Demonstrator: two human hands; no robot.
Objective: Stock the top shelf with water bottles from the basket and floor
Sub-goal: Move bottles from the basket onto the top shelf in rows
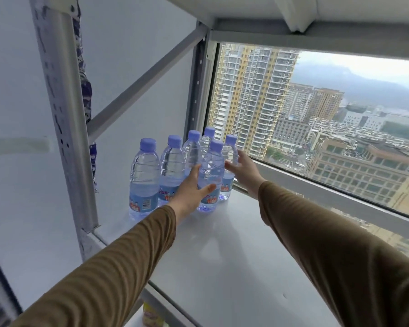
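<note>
Head view. Six water bottles are counted on the white top shelf [234, 244], grouped at its far left end beside the grey upright post [66, 128] and close to the window [328, 119]. All six are seen upright, long axes vertical, purple caps pointing up. Four stand in a row running back towards the glass: the nearest bottle [144, 178], a second bottle [172, 168], a third bottle [192, 152] and a rearmost bottle [207, 140]. Two more stand to the right of that row: a front bottle [211, 173] and a window-side bottle [229, 166], just beside each other.

The left hand [189, 190] is clamped on the front bottle, thumb across the near face and fingers curled round the left side, at label height. The right hand [242, 168] is laid against the window-side bottle with fingers fairly straight; a closed grip is not shown. Both arms are covered by brown ribbed sleeves [340, 244]. A yellow package [149, 315] is partly seen on the level below.
</note>
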